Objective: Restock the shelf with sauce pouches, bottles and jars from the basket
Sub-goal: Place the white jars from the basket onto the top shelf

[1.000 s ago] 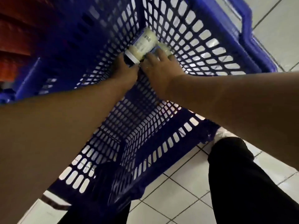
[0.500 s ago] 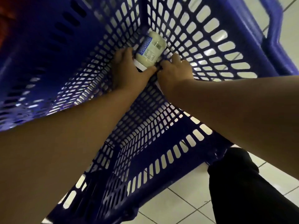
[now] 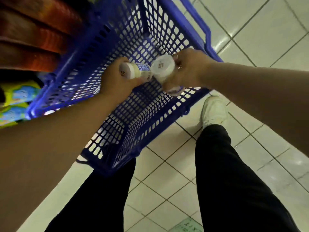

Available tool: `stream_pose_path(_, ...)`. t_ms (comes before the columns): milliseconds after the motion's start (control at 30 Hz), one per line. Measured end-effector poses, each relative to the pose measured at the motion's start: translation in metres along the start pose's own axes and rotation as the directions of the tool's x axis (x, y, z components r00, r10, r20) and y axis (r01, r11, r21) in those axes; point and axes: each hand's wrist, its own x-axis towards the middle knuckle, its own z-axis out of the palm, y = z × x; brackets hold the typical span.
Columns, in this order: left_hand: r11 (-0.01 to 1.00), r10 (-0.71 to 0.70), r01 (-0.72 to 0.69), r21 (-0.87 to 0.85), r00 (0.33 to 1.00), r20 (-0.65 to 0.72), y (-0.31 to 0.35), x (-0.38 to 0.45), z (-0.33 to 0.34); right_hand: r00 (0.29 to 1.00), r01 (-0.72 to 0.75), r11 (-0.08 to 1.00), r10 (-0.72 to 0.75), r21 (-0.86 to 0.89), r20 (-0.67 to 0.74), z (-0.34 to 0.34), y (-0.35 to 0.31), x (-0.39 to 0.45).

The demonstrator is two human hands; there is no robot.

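Observation:
A blue plastic basket (image 3: 117, 39) stands on the tiled floor, and no other goods show inside it. My left hand (image 3: 115, 79) grips a white-lidded jar (image 3: 132, 72) with a blue label, lying sideways with its lid toward me. My right hand (image 3: 187, 69) grips a second pale jar (image 3: 163, 68), its white lid facing the camera. The two jars touch each other above the basket's middle.
Red-brown shelf edges (image 3: 33, 36) run along the upper left. Yellow and blue packs (image 3: 16, 97) sit low on the left beside the basket. Below are my dark trouser legs and a white shoe (image 3: 214, 111) on the pale floor tiles (image 3: 259, 34).
Both hands have risen from the basket's far corner, each lifting a jar. The view has pulled back, so the floor, legs and shelf now show.

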Motion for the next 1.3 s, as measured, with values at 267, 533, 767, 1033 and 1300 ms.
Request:
stream_pose_path(267, 0.933, 0.212, -0.185, -0.310, 0.976, 0.054, 0.152, -0.163, -0.113, 0.983, 0.172, 0.684, -0.171, 0.709, -0.073, -0.097, -0.035, -0.185)
stream_pose_path(533, 0.851, 0.369, -0.293, -0.436, 0.924, 0.099, 0.330, -0.306, -0.224, 0.929, 0.233, 0.369, -0.359, 0.900, -0.094, -0.234, -0.100, -0.352)
stream_pose_path(767, 0.624, 0.397, -0.321, -0.713, 0.916, -0.064, 0.446, -0.381, -0.290, 0.852, 0.314, 0.366, -0.516, 0.876, -0.090, -0.338, -0.158, -0.455)
stream_pose_path(1033, 0.278, 0.278, -0.231, -0.932, 0.948, -0.153, 0.534, -0.448, -0.360, 0.800, 0.456, 0.453, -0.585, 0.766, -0.130, -0.392, -0.229, -0.536)
stream_pose_path(1300, 0.334, 0.252, -0.386, -0.860, 0.916, -0.313, 0.570, -0.508, -0.425, 0.715, 0.635, 0.512, -0.673, 0.578, -0.189, -0.415, -0.303, -0.617)
